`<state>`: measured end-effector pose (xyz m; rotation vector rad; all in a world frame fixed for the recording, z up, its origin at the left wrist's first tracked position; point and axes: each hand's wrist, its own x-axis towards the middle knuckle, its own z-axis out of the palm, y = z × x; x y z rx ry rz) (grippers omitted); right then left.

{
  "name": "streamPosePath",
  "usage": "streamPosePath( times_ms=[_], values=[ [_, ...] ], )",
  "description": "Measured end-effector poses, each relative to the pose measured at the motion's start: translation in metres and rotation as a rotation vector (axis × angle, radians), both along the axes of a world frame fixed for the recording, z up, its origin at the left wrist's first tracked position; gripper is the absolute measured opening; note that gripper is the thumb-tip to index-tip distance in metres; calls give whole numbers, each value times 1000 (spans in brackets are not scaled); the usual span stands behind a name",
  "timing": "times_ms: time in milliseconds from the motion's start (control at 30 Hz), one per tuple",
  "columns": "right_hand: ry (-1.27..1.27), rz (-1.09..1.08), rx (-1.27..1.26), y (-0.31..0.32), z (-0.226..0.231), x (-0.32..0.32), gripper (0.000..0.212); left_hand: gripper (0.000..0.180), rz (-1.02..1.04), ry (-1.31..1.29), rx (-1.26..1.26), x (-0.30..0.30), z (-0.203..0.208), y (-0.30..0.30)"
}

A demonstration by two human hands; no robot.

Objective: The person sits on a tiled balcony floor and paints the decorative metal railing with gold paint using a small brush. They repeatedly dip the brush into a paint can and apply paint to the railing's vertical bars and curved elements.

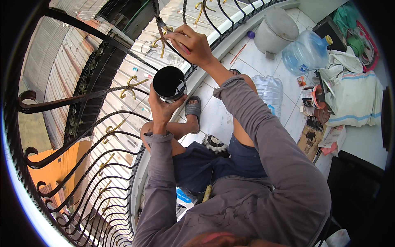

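My left hand [161, 108] is wrapped round a can [182, 91] with a black inside, held upright with its mouth toward me. In my right hand [191, 46] is a slim paintbrush [185, 50] with a reddish handle end. Its tip meets a twisted bar of the black iron railing [84, 29], close beside a gold scroll ornament; the bristles are partly hidden and hard to make out. The can sits below and left of my right hand, near the railing. Another gold ornament [130, 87] is fixed to a bar left of the can.
A grey bucket [275, 35] and a large blue water jug [304, 53] are on the white tiles. Nearer lie a clear plastic bottle [268, 92], a small dark tub [308, 98] and a white sack [356, 96]. Corrugated roofing [113, 109] shows beyond the bars.
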<state>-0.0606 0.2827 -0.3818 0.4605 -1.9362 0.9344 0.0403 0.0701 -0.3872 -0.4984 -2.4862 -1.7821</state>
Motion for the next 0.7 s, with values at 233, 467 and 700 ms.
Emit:
streamPosePath(
  times_ms=[233,467,700],
  values=[
    [53,-26,-8,3,4,9,21,76,-28,25,-74,0,2,2],
    [-100,-158,-157,6,-10,-16,14,75,-12,45,-54,1,0,3],
    [102,77,-164,7,7,2,21,74,-21,18,-51,1,1,6]
  ],
)
